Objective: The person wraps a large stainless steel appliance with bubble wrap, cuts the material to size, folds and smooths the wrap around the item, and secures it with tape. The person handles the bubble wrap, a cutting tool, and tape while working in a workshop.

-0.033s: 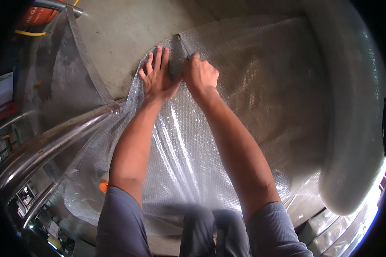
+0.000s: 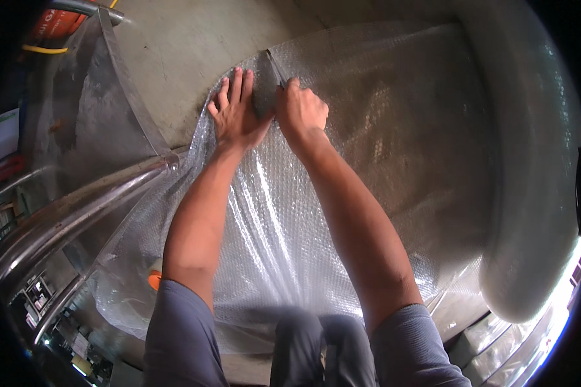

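Left fingers [image 2: 237, 90]—spread (right fingers [image 2: 315, 104] curled)

the view looks from the person's head, through the left of two side-by-side fisheye lenses, steeply down at the bubble-wrap sheet [image 2: 284, 219]. it faces forward from above the sheet's near side, where the person's legs [image 2: 297, 345] show below the lens. it sits near enough that the sheet fills the middle, yet so wide that it takes in the metal rail [image 2: 90, 209] left of the sheet and the big translucent roll [image 2: 529, 193] right of it, both bent toward the dark round rim.
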Demonstrator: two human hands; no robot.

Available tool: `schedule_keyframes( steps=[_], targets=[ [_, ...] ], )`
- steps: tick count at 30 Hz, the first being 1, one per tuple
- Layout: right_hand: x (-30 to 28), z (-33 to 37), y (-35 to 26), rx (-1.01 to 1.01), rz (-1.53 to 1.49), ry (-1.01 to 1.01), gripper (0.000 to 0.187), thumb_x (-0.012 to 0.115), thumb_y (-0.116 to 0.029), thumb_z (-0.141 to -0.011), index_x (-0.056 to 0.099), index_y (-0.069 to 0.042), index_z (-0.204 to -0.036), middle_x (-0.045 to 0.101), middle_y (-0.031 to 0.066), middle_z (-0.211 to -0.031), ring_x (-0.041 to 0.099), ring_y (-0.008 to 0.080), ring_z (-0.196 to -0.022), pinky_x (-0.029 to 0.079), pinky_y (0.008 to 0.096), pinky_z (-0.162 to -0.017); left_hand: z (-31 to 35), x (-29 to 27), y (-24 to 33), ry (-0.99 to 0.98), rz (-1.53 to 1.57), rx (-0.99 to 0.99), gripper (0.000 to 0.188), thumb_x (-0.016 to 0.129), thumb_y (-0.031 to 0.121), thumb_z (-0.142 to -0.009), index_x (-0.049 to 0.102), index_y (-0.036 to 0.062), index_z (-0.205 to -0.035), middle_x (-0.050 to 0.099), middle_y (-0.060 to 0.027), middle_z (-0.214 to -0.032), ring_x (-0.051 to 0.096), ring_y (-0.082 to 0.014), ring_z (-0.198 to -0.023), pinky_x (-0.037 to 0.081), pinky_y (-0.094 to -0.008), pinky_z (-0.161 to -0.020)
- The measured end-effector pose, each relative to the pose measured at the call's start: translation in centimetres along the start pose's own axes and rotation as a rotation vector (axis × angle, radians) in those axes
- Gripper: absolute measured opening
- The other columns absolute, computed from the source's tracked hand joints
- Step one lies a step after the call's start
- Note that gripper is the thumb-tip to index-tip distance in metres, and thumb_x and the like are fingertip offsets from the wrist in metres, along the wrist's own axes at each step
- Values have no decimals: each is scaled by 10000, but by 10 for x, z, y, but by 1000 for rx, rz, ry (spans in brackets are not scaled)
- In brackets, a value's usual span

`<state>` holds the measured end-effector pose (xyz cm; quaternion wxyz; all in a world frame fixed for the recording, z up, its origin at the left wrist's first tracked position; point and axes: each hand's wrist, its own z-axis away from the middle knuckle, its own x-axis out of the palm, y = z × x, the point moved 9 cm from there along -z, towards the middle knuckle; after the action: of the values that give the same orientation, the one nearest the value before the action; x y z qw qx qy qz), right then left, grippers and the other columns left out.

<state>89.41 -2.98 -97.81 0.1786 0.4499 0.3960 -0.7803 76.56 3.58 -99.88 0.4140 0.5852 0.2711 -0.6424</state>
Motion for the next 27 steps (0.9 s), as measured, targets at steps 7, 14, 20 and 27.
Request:
schedule_keyframes(
  steps=[7, 14, 20, 27],
  targets=[
    [-2, 34, 24, 30, 79, -64, 376, 481, -378, -1030, 615, -28, -1050, 728, 228, -890, 717, 402, -895, 550, 516, -810, -4, 0, 2, 66, -40, 20, 920, 565, 638, -889, 234, 178, -1613, 164, -41, -1698, 195, -293, -1537, 159, -577, -1176],
    [-4, 115, 70, 112, 110, -110, 389, 492, -412, -1033, 592, -37, -1022, 717, 226, -824, 717, 412, -836, 550, 531, -781, -8, 6, 0, 87, -127, 29, 867, 502, 652, -926, 216, 211, -1616, 152, -23, -1698, 226, -299, -1517, 204, -578, -1154],
    [-1, 187, 110, 128, 134, -134, 372, 482, -421, -1047, 538, -53, -1052, 703, 219, -760, 712, 408, -755, 531, 532, -658, -10, 11, -2, 100, -168, 33, 849, 470, 669, -948, 186, 239, -1623, 133, -5, -1703, 215, -312, -1517, 197, -576, -1152],
    [4, 273, 161, 181, 136, -143, 355, 509, -413, -1039, 504, -63, -977, 698, 196, -728, 698, 393, -657, 523, 513, -576, -12, 14, -2, 109, -212, 32, 867, 438, 703, -940, 190, 230, -1624, 127, -11, -1704, 201, -298, -1525, 214, -569, -1148]
  ],
)
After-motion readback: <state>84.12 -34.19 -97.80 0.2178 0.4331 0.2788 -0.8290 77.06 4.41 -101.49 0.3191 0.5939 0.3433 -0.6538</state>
